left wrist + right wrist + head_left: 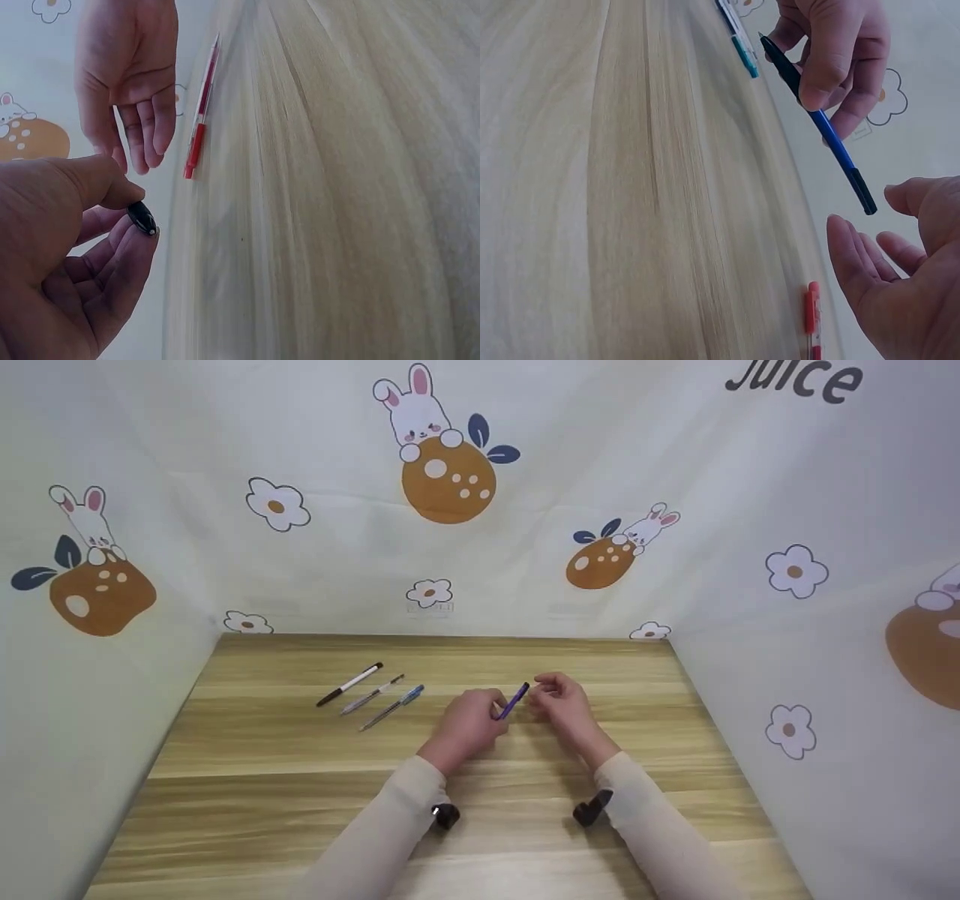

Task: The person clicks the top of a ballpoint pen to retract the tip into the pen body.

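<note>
My left hand (pixel 466 725) pinches a blue-purple pen (pixel 514 701) with black ends between thumb and fingers. In the right wrist view the whole pen (pixel 829 131) shows slanting, with its fine tip at the upper end. Just past the other black end is my right hand (pixel 568 709), its fingers loosely bent and nothing in them. A red pen (pixel 201 112) with a clear barrel lies on the table near the right hand; in the head view it is hidden.
Left of the hands, three pens lie slanted side by side on the wooden table (pixel 262 802): a white pen with black ends (pixel 349 685), a clear pen with a dark end (pixel 373 695) and a clear pen with a blue-green end (pixel 392 708). Printed curtains (pixel 330 570) enclose the table.
</note>
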Demonstrator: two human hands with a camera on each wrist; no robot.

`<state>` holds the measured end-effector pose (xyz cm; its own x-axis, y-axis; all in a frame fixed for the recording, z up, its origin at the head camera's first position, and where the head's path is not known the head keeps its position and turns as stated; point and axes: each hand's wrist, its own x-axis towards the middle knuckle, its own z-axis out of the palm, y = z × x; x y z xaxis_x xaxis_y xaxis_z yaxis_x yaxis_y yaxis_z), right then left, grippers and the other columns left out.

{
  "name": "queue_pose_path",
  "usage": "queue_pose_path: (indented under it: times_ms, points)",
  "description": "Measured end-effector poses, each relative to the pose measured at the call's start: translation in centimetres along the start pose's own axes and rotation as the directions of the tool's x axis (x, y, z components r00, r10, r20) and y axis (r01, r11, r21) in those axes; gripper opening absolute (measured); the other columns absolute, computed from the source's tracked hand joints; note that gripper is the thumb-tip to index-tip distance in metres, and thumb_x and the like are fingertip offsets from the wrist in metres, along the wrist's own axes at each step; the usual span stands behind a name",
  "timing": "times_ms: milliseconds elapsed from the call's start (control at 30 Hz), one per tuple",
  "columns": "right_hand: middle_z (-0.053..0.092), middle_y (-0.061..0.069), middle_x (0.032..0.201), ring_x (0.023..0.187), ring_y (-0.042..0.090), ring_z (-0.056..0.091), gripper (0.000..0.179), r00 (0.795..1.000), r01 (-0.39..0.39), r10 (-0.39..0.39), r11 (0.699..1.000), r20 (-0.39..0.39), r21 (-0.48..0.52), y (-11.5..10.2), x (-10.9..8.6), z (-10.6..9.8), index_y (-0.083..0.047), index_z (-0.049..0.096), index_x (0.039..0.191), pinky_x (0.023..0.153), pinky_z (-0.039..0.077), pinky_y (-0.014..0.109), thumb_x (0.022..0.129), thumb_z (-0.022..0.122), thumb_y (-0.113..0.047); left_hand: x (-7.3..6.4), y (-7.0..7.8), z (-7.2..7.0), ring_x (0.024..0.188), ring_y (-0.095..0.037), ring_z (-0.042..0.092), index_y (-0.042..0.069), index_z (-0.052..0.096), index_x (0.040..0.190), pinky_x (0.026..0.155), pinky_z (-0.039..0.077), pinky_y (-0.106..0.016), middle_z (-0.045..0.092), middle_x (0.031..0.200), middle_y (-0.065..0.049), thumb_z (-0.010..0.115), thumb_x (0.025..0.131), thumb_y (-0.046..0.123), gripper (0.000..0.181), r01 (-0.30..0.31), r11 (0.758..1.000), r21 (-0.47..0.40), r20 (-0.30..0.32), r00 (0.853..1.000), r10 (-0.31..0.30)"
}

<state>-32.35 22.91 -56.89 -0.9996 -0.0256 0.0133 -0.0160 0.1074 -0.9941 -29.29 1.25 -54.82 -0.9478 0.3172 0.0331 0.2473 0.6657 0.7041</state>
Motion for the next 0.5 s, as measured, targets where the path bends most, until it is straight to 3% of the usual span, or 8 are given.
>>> queue_pose_path:
  times_ms: [200, 500]
  points:
    - [0.071, 0.015, 0.102, 0.088, 0.037, 0.076, 0.029, 1.0, -0.012, 0.012, 1.0, -0.004, 0.001, -0.1, -0.1, 0.4, 0.009, 0.067, 0.127, 0.083, 0.067, 0.053, 0.102, 0.076, -0.002, -0.1, 0.3, 0.1, 0.077, -0.015, 0.065, 0.011, 0.077, 0.118, 0.075, 0.058, -0.039, 0.072, 0.089, 0.005, 0.084, 0.093, 0.013, 0.027, -0.036, 0.998, 0.042, -0.017, 0.999, 0.037]
    - [0.072, 0.012, 0.095, 0.092, 0.033, 0.077, 0.025, 0.997, -0.07, 0.072, 0.996, -0.032, 0.057, 0.0, -0.2, 1.1, 0.006, 0.066, 0.12, 0.079, 0.067, 0.043, 0.1, 0.078, -0.002, -0.1, 0.4, 0.4, 0.081, -0.017, 0.066, 0.011, 0.078, 0.115, 0.079, 0.058, -0.04, 0.073, 0.089, 0.003, 0.086, 0.091, 0.013, 0.025, -0.074, 0.995, 0.072, -0.034, 0.996, 0.077]
